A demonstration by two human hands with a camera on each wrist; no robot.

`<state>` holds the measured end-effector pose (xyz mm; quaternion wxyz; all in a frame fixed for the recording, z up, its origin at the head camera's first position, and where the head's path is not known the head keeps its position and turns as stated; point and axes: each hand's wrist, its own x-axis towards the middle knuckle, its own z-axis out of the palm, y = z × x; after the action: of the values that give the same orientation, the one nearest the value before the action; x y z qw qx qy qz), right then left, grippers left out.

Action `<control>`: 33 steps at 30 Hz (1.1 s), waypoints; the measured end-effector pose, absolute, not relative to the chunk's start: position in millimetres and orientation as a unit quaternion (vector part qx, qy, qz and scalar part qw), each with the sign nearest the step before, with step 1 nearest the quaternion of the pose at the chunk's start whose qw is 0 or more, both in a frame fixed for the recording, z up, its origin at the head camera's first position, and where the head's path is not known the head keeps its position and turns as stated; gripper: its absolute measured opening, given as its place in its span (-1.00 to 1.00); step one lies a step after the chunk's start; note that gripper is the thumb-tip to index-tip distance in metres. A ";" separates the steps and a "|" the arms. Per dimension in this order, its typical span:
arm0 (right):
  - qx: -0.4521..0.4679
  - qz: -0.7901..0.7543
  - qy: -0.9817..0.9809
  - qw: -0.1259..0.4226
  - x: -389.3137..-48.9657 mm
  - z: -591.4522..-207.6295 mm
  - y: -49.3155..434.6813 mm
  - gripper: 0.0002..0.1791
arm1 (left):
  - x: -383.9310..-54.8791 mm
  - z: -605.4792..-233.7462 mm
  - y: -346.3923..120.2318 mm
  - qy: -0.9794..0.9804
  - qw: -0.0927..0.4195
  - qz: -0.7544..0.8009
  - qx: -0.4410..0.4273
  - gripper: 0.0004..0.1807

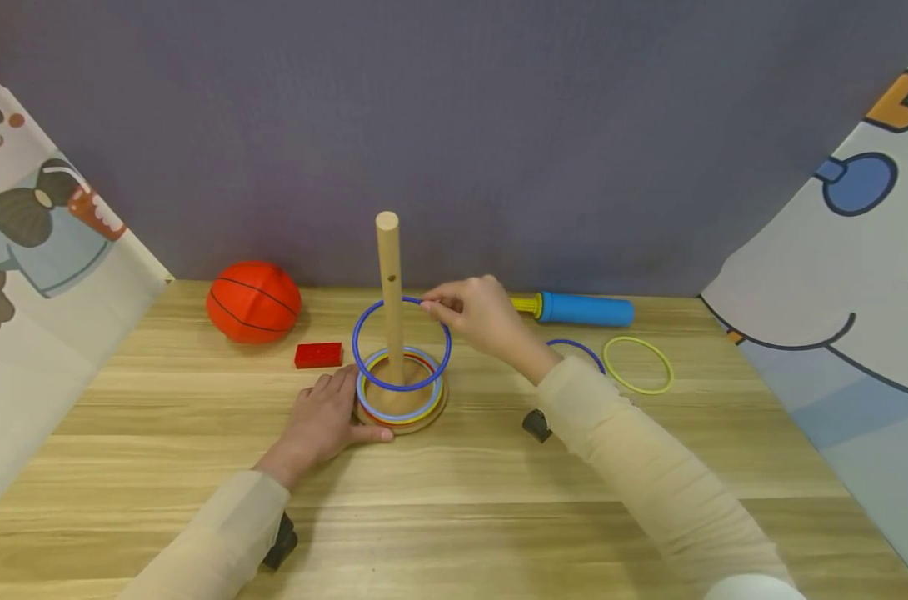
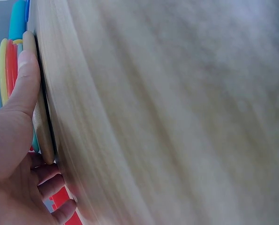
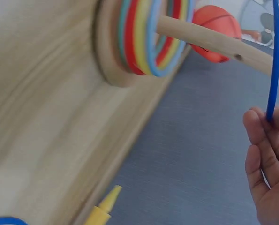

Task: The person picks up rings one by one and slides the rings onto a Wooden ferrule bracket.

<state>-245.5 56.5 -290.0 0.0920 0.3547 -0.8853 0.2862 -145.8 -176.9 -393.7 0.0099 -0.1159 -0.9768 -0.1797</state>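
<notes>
A wooden peg [image 1: 391, 267] rises from a round wooden base [image 3: 111, 47]. Several rings lie stacked around its foot: a light blue ring [image 3: 151, 47] on top, then yellow, red and green. My left hand [image 1: 321, 421] grips the base at its left side, thumb along the front rim, as the left wrist view also shows. Between thumb and fingertips my right hand [image 1: 487, 315] pinches a dark blue ring [image 1: 449, 350] at its right edge. That ring encircles the peg, held above the stack and apart from it. Part of the right hand is cut off in the right wrist view.
Left of the base are a red ball [image 1: 253, 302] with black lines and a red toy brick [image 1: 318, 355]. Right of it lie a blue and yellow pump-like tube [image 1: 585, 308], a second blue ring [image 1: 574, 342], partly behind the sleeve, and a yellow ring [image 1: 670, 367]. A grey wall [image 1: 454, 125] stands behind.
</notes>
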 end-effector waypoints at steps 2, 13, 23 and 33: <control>0.361 0.274 -0.887 0.088 -245.4 -297.6 56.3 -0.79 | -145.7 -393.4 -176.9 -0.977 0.011 -0.179 -0.117 0.23; 0.376 0.248 -0.890 0.072 -246.2 -331.6 51.8 -0.83 | -146.0 -393.8 -176.6 -0.977 0.009 -0.178 -0.114 0.22; 0.363 0.235 -0.899 0.074 -248.3 -346.1 48.2 -0.82 | -145.4 -394.9 -177.0 -0.976 0.014 -0.185 -0.118 0.23; 0.349 0.241 -0.901 0.085 -246.3 -356.9 46.4 -0.84 | -146.6 -395.9 -177.1 -0.978 0.004 -0.176 -0.111 0.26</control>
<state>-246.3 46.4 -356.9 0.0850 0.3492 -0.9015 0.2413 -146.6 -177.1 -395.9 0.0044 -0.1113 -0.9780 -0.1763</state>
